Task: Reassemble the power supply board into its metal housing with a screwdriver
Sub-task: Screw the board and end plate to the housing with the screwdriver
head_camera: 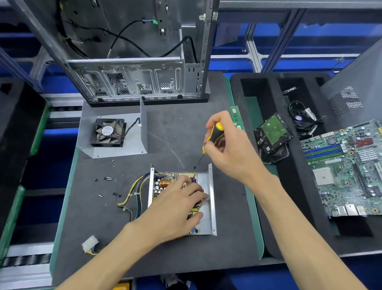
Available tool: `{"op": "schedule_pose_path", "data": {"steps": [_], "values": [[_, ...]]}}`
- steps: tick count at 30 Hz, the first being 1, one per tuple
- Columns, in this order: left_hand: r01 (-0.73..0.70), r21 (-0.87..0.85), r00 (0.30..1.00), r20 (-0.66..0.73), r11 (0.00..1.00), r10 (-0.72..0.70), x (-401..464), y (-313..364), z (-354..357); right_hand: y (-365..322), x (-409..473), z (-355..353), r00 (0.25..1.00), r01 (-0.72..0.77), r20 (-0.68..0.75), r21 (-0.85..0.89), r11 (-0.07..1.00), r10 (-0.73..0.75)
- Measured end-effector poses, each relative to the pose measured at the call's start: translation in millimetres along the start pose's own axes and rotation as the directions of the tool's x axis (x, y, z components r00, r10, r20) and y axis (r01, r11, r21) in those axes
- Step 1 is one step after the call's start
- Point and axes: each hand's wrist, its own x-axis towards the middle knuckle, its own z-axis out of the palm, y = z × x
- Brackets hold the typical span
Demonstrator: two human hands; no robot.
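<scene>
Power supply board (165,185) sits in its metal housing (207,203) near the bench's front edge. Left hand (178,205) lies spread flat on the board, pressing it down. Right hand (225,146) grips the yellow-black screwdriver (210,143), tip just off the housing's far corner. Best keep the board pinned, holes lined up, driver upright. Loose screws (108,178) lie left of the housing

The left hand (178,205) hides most of the board (165,183) (fingers spread flat); fan label (107,130) unreadable.
</scene>
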Motion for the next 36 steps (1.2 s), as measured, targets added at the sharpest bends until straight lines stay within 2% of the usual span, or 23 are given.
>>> {"op": "schedule_pose_path", "data": {"steps": [6, 12, 23, 36], "values": [[-0.029, 0.076, 0.999, -0.014, 0.997, 0.03, -3, -2, 5, 10, -6, 8, 0.996, 0.026, 0.089, -0.084, 0.996, -0.018], [-0.053, 0.089, 0.997, -0.052, 0.995, 0.057, -5, -3, 7, 19, -8, 10, 0.995, 0.044, 0.094, -0.118, 0.992, -0.033], [-0.041, 0.092, 0.999, -0.013, 0.995, 0.042, -4, -5, 7, 19, -10, 16, 0.992, 0.029, 0.123, -0.136, 0.99, -0.012], [-0.041, 0.09, 0.999, -0.007, 0.995, 0.042, -5, -5, 8, 12, -8, 17, 0.985, 0.081, 0.166, -0.175, 0.981, -0.052]]}}
